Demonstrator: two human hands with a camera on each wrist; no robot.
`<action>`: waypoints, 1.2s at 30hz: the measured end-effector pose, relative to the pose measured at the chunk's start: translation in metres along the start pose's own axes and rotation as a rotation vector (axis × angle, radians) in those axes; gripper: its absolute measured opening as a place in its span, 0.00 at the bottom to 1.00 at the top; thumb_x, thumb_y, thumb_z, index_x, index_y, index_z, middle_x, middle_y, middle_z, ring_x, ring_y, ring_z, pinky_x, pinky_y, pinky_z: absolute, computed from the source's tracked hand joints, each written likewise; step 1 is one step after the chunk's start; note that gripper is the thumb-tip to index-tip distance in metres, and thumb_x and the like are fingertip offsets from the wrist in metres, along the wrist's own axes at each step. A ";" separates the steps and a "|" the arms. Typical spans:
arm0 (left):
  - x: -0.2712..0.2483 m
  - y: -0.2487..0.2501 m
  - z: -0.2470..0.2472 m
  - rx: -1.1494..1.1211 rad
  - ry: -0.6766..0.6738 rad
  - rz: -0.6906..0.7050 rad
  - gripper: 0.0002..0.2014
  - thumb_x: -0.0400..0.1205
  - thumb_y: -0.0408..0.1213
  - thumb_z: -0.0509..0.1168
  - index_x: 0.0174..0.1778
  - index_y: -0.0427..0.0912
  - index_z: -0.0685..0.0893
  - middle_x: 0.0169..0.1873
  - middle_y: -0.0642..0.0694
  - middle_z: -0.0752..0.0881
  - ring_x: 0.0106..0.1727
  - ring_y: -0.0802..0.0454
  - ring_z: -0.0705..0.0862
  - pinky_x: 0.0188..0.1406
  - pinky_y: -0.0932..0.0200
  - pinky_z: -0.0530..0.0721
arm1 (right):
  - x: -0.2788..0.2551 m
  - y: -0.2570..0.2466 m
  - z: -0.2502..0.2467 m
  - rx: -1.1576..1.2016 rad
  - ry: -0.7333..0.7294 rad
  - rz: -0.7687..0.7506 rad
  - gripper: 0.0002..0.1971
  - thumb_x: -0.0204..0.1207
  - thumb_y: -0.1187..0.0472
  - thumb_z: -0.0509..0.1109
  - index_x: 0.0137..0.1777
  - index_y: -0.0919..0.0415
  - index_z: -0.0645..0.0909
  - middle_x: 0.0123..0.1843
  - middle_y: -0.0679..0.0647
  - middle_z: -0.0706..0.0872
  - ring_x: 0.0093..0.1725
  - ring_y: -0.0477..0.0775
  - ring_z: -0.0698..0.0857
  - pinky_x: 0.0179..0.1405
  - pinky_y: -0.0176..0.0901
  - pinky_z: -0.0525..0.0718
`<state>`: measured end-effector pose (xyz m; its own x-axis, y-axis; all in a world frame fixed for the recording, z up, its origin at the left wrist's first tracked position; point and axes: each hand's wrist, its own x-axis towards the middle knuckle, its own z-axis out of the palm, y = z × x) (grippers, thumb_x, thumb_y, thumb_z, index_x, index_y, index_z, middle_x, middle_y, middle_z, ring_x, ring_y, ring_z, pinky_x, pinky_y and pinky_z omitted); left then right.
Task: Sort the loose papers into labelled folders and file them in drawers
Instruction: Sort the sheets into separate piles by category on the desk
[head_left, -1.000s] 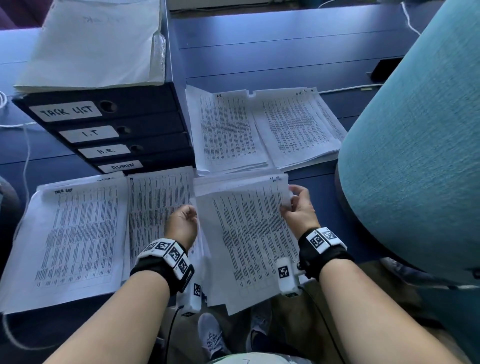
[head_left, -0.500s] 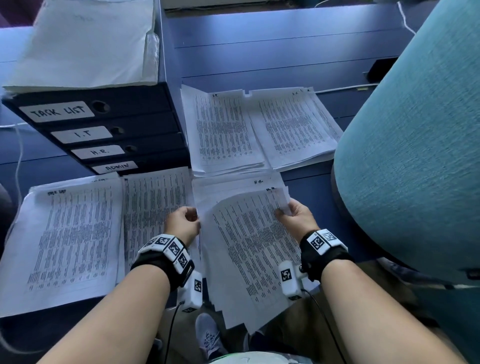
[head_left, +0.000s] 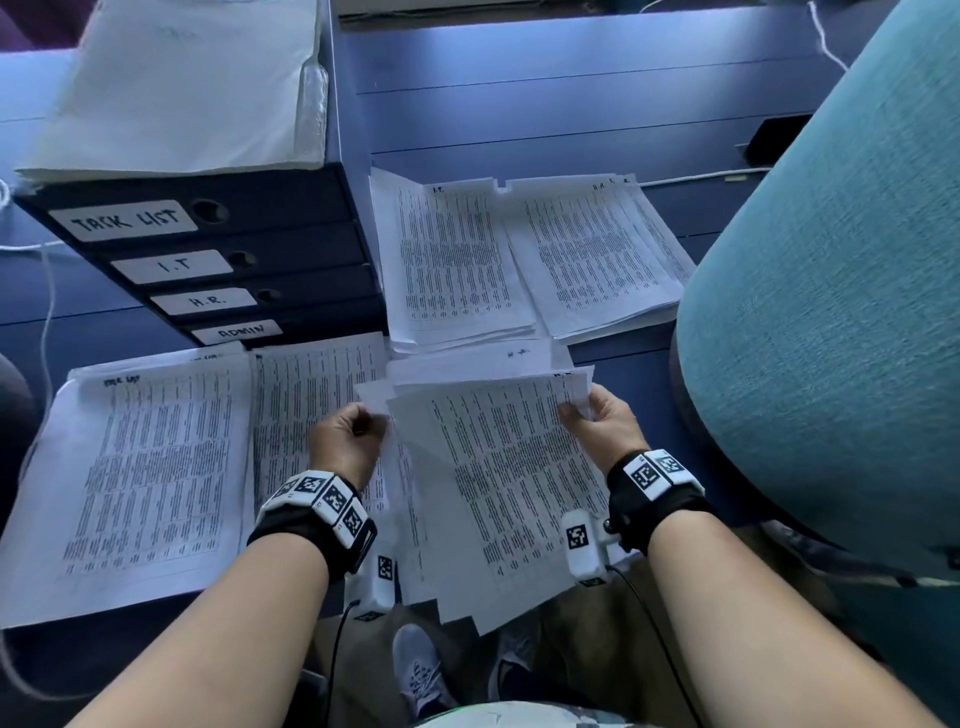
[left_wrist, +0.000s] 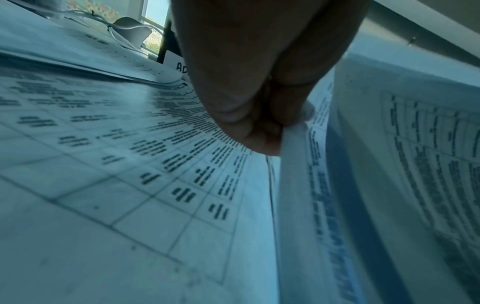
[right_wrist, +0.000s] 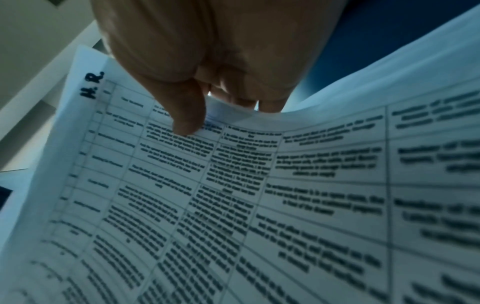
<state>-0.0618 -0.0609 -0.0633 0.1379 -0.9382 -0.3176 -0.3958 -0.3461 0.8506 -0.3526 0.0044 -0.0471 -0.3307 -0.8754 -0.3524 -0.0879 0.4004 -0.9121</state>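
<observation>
Surface: blue desk (head_left: 571, 78), paper piles spread over it, teal chair back (head_left: 831, 312) crowding the right.
Right hand (head_left: 605, 423): thumb on top and fingers beneath, pinching the far right corner of the loose sheet (head_left: 498, 483), marked "H.R." in the right wrist view.
Left hand (head_left: 348, 441): curled, pinching paper edges at the sheet's left side.
Key relation: sheet's long axis runs away from the body; the H.R. pile (head_left: 597, 260) lies straight beyond the right hand, which is nearer to it.
Beyond: drawer unit (head_left: 218, 260), far left, labelled TASK LIST, I.T, H.R., ADMIN.
Unclear: how many sheets the left hand holds; print unreadable.
</observation>
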 end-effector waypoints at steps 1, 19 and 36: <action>-0.001 0.003 0.002 -0.032 -0.048 -0.031 0.11 0.80 0.21 0.66 0.36 0.39 0.86 0.38 0.37 0.89 0.41 0.44 0.85 0.46 0.43 0.88 | 0.000 -0.001 0.001 0.015 -0.019 0.001 0.09 0.79 0.67 0.69 0.51 0.52 0.83 0.49 0.49 0.89 0.50 0.49 0.87 0.51 0.41 0.85; -0.003 0.012 0.020 0.001 -0.120 -0.175 0.11 0.77 0.23 0.70 0.45 0.45 0.81 0.46 0.43 0.87 0.48 0.41 0.88 0.49 0.42 0.90 | -0.002 0.003 0.001 0.025 0.013 0.152 0.13 0.75 0.76 0.67 0.52 0.61 0.86 0.51 0.56 0.91 0.53 0.53 0.89 0.50 0.43 0.87; -0.005 0.013 -0.002 -0.001 0.103 -0.001 0.06 0.80 0.32 0.71 0.37 0.42 0.85 0.37 0.43 0.88 0.39 0.45 0.85 0.47 0.48 0.87 | 0.006 -0.004 0.002 0.000 0.045 0.034 0.10 0.78 0.63 0.70 0.48 0.45 0.85 0.53 0.51 0.90 0.58 0.55 0.86 0.64 0.60 0.83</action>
<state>-0.0663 -0.0609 -0.0498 0.2310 -0.9337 -0.2737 -0.3950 -0.3471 0.8506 -0.3522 -0.0028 -0.0455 -0.3755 -0.8482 -0.3735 -0.0762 0.4299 -0.8996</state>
